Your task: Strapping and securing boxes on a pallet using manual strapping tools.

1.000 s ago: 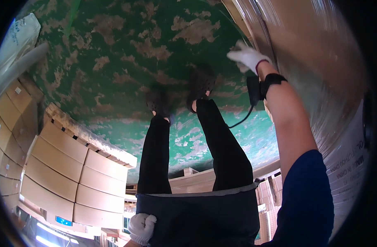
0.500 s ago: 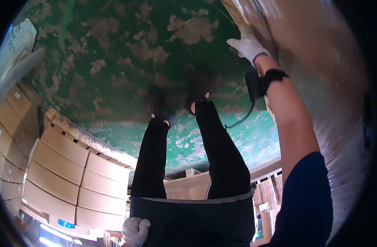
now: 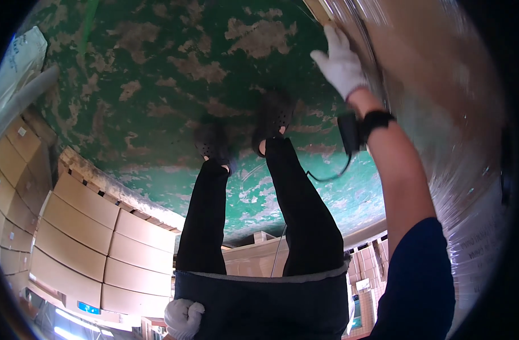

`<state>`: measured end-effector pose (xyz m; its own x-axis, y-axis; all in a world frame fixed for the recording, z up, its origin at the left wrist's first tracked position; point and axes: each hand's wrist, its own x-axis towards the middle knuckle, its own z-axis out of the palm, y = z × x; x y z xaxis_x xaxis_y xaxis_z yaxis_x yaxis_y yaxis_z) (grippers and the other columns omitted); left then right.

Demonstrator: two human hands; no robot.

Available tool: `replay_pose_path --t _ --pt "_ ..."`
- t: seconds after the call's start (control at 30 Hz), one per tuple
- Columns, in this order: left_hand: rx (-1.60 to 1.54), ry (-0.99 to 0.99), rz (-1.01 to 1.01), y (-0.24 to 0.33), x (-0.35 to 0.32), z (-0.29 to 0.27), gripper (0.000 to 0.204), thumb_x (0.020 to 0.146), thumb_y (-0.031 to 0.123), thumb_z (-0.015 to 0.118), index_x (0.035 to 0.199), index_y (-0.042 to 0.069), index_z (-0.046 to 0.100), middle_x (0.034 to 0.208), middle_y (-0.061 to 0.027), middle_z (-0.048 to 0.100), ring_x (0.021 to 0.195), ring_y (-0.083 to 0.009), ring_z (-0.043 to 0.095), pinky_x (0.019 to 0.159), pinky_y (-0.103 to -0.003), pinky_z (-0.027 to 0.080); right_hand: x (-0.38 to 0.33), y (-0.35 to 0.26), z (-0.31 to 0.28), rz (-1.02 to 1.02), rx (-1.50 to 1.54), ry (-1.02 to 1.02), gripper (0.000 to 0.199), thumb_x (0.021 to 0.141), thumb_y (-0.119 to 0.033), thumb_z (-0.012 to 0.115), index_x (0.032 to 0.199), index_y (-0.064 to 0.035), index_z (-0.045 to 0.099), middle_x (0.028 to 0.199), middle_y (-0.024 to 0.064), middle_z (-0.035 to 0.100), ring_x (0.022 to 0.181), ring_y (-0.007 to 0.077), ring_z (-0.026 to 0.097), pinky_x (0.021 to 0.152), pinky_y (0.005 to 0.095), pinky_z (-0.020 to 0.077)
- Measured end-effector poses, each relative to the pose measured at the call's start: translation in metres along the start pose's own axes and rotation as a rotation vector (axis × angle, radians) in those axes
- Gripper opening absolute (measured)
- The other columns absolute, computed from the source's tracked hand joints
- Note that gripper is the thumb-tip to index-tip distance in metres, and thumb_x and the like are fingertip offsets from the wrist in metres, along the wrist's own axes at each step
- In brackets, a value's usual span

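Note:
My right hand [image 3: 342,67], in a white knit glove, reaches out at the upper right. Its fingers are stretched and the thumb stands apart, with nothing visible in it. Close beside it is a stack wrapped in clear film [image 3: 435,96], and a dark cord or strap [image 3: 366,42] runs along its side. Whether the fingertips touch the stack I cannot tell. My left hand [image 3: 184,318], also in a white glove, is curled closed at my waist by the dark clothing; anything inside it is hidden. A black box [image 3: 348,131] with a cable is on my right wrist.
Stacked brown cartons [image 3: 72,226] stand on a pallet at the left. A grey tube [image 3: 27,99] and a white wrapped package [image 3: 24,51] lie at the far left. The green floor [image 3: 174,102] is worn, and my dark shoes [image 3: 214,141] stand on it.
My right hand has come slightly nearer, and its fingers show more fully stretched beside the wrapped stack. A thin line now shows between my legs. My left hand stays curled at the waist.

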<state>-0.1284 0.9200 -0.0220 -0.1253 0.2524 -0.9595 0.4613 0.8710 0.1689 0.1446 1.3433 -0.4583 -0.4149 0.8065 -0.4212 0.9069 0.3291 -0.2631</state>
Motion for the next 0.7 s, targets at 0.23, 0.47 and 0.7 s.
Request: replay_pose_path --t 0.23,0.47,0.7 --pt "-0.05 -0.033 0.012 -0.004 0.0 -0.005 0.016 0.098 0.02 0.063 0.099 0.005 0.069 0.096 -0.0165 0.067 0.091 -0.0391 0.061 0.086 -0.05 0.049 -0.032 0.035 0.031 0.19 -0.122 -0.971 0.06 0.082 -0.045 0.068 0.128 -0.0064 0.069 0.115 0.0217 0.074 0.107 0.0389 0.071 0.093 0.0477 0.0547" --pt "0.009 0.088 0.026 0.004 0.013 -0.005 0.025 0.087 0.024 0.071 0.075 0.003 0.067 0.07 -0.0191 0.064 0.068 -0.0386 0.064 0.066 -0.048 0.051 -0.425 0.119 -0.022 -0.196 -0.18 -1.522 0.051 0.094 -0.053 0.057 0.109 -0.0086 0.077 0.116 0.0192 0.073 0.107 0.0377 0.071 0.093 0.0502 0.0566" --pt "0.189 -0.074 0.04 0.0 0.02 -0.012 0.034 0.093 0.036 0.067 0.086 0.003 0.072 0.086 -0.0202 0.071 0.08 -0.038 0.069 0.07 -0.047 0.053 -0.596 -0.003 -0.178 0.348 0.164 -1.089 0.019 0.092 -0.031 0.063 0.089 -0.0235 0.08 0.089 0.0062 0.076 0.089 0.0295 0.074 0.082 0.0456 0.0577"
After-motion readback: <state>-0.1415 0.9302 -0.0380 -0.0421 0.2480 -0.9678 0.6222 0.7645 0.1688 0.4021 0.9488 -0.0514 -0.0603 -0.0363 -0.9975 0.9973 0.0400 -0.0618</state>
